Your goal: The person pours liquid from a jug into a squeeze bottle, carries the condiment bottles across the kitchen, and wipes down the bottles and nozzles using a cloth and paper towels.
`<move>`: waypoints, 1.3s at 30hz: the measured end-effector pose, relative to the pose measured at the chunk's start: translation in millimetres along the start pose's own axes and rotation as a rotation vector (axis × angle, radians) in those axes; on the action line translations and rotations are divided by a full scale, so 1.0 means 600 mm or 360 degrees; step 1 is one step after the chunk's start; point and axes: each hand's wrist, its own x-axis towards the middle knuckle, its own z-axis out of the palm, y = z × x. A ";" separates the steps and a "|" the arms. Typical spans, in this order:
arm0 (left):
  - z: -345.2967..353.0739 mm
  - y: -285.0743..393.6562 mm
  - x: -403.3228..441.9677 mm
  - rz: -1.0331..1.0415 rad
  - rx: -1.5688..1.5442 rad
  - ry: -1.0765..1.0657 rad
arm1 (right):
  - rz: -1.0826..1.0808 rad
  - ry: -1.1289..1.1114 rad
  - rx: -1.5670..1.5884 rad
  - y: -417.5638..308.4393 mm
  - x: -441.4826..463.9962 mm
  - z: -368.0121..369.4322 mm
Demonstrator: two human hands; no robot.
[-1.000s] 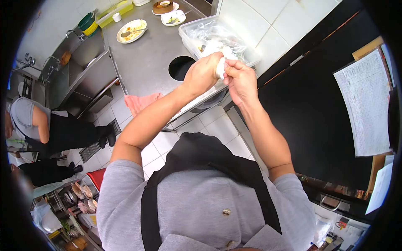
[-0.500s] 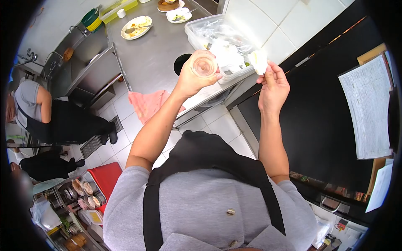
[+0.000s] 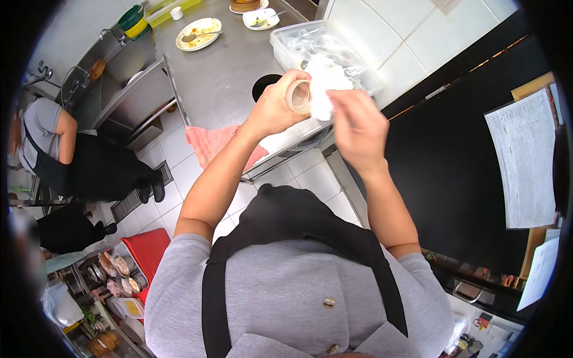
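My left hand (image 3: 277, 107) is wrapped round a clear cup (image 3: 298, 97), its round opening tilted toward me and to the right. Close on its right, my right hand (image 3: 361, 128) is smeared by motion, with thumb and fingers pinched at a crumpled white tissue (image 3: 322, 107). This tissue is beside the cup's rim; whether they touch I cannot tell. Behind both hands stands a clear plastic tub (image 3: 286, 53) with crumpled plastic and white paper inside, and the tissue overlaps it in view.
A stained plate (image 3: 206, 43) with a spoon and a small dish (image 3: 261, 19) lie on the steel counter (image 3: 230, 68). A pink cloth (image 3: 218, 146) hangs over its edge. Sinks (image 3: 113, 83) are at left, where another person (image 3: 59, 134) stands. A dark panel (image 3: 453, 149) rises at right.
My right hand has moved left with the white tissue, from the tub's right side to beside the cup. My left hand has turned the cup's opening more to the right.
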 end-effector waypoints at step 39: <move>-0.117 0.020 0.069 -0.0358 0.0235 -0.1178 | -0.1201 -0.0513 -0.0734 0.042 0.041 0.083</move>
